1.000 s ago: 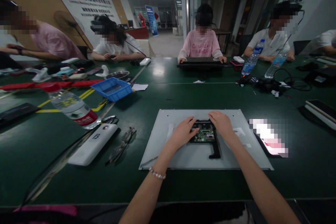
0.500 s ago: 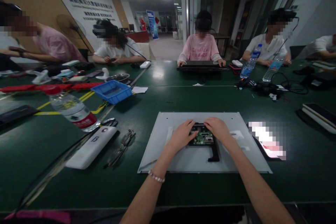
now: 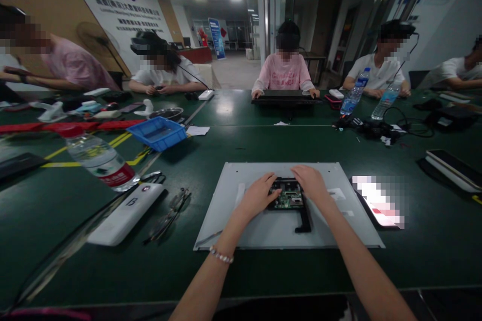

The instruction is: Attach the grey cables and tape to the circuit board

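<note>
A green circuit board [image 3: 289, 199] in a black plastic frame [image 3: 303, 220] lies on a pale grey flat panel [image 3: 226, 200]. The frame has a hooked leg reaching towards me at its lower right. Gripping the left side is my left hand [image 3: 259, 194], its thumb over the board and its fingers curled at the upper left corner. My right hand [image 3: 312, 184] holds the upper right edge, with fingertips at the far rim. Both hands hide parts of the frame's sides. A beaded bracelet [image 3: 221, 255] is on my left wrist.
Left of the panel are glasses [image 3: 167, 216], a white power bank [image 3: 126, 214], a water bottle [image 3: 101, 163] and a blue tray [image 3: 158, 135]. A lit phone [image 3: 378, 203] lies at the panel's right. Several people sit across the green table [image 3: 241, 143]; cables [image 3: 376, 128] lie at the back right.
The view has shifted slightly, moving the scene a little to the left in the picture. Both hands keep their places on the framed board.
</note>
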The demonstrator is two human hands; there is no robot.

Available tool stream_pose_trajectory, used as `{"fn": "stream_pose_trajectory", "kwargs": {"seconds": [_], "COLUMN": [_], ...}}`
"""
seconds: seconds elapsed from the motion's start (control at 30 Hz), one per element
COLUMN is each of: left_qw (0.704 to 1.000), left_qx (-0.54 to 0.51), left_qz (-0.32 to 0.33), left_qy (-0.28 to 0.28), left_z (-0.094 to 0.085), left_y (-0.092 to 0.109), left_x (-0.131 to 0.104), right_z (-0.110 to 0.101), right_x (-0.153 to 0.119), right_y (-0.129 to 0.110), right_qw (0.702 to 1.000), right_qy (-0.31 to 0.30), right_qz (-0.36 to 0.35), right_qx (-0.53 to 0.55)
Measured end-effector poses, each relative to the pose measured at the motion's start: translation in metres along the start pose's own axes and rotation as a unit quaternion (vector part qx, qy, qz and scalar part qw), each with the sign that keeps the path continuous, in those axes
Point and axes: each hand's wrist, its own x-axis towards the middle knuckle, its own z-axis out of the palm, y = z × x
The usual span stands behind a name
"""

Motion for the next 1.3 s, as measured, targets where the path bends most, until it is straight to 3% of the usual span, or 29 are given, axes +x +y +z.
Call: {"fn": "stream_pose_trajectory", "kwargs": {"seconds": [0.1,0.27,0.53,0.77,0.93,1.1,1.3], "left_qw": [1.000,1.000,1.000,1.000,1.000,1.000,1.000], "left_qx": [-0.002,-0.006,-0.009,-0.010,-0.010,-0.009,-0.010], "left_qz": [-0.004,-0.001,0.001,0.001,-0.002,-0.001,-0.001], "left_qy": [-0.003,-0.006,-0.004,-0.006,-0.002,-0.003,-0.005], "left_z": [-0.001,0.000,0.002,0.000,0.003,0.004,0.001], "left_y": [0.000,0.000,-0.002,-0.002,-0.003,-0.003,0.000], "left_x": [0.000,0.001,0.001,-0.001,0.000,0.001,0.000], "right_z": [-0.002,0.002,0.012,0.010,0.003,-0.001,-0.001], "right_x": [0.002,0.002,0.002,0.002,-0.001,-0.002,-0.003], "right_y": [0.010,0.023,0.031,0.033,0.011,-0.016,-0.018], "right_qw": [0.997,0.989,0.990,0.993,0.998,0.997,0.997], "right_qy": [0.055,0.007,0.006,0.000,-0.004,-0.069,-0.072], "right_qz": [0.057,0.133,0.131,0.116,0.063,-0.027,-0.033], "right_qx": [-0.021,-0.064,-0.044,-0.033,-0.017,-0.020,-0.019]}}
